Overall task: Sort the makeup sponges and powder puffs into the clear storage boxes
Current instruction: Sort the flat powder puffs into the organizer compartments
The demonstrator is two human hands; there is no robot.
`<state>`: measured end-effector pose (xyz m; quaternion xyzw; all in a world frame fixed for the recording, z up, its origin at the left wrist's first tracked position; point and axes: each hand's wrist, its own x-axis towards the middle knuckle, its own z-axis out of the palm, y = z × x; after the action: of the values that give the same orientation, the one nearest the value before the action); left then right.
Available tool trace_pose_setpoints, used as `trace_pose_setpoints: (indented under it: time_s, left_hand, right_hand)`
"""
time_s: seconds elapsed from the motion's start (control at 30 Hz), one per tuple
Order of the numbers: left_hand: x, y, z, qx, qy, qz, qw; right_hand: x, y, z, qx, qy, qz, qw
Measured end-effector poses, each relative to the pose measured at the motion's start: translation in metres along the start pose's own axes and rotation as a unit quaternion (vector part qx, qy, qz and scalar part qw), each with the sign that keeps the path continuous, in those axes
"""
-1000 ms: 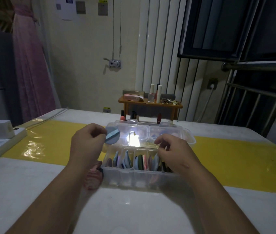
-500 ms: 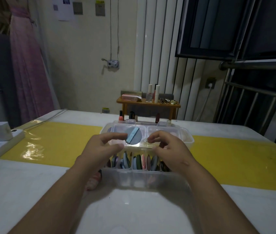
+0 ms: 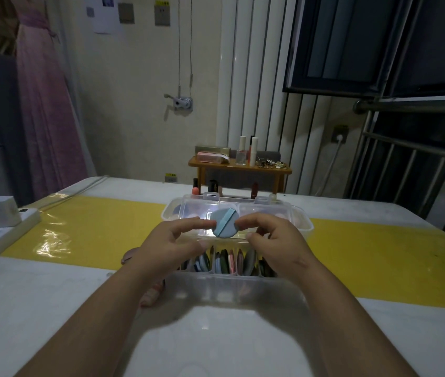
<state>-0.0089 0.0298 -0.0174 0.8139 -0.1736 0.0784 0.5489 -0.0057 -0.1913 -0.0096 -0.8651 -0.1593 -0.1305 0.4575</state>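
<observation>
Fingertips (image 3: 203, 222) of the left hand (image 3: 172, 246) and the right hand (image 3: 278, 243) pinched a round blue powder puff (image 3: 224, 223) by its opposite edges, fingers curled narrowly around it. It hung just above the clear storage box (image 3: 232, 292), before the open lid (image 3: 305, 227). Other puffs (image 3: 225, 261) stood on edge in the box's compartments; pink puffs (image 3: 150, 295) lay on the table (image 3: 52, 308) beside the box
</observation>
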Motion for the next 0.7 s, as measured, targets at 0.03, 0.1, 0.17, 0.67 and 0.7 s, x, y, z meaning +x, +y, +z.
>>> trace_pose_setpoints:
  time_s: [0.03, 0.1, 0.17, 0.67, 0.7]
  left_hand:
    - [0.000, 0.000, 0.000, 0.003, 0.001, 0.001, 1.000]
    - [0.002, -0.003, 0.001, 0.005, 0.009, -0.001, 1.000]
    - [0.003, -0.005, 0.001, 0.011, 0.023, -0.008, 1.000]
    - [0.014, -0.020, -0.007, 0.021, 0.211, -0.038, 0.976]
    - [0.014, -0.019, -0.008, 0.013, 0.224, -0.042, 0.974]
  right_hand:
    - [0.000, 0.001, 0.000, 0.003, 0.007, -0.001, 1.000]
    - [0.001, 0.001, 0.000, 0.006, 0.020, -0.002, 1.000]
    - [0.001, 0.001, -0.001, 0.008, 0.033, 0.000, 0.999]
    - [0.004, 0.008, -0.019, -0.041, 0.212, 0.043, 0.975]
    - [0.004, 0.008, -0.019, -0.046, 0.221, 0.049, 0.973]
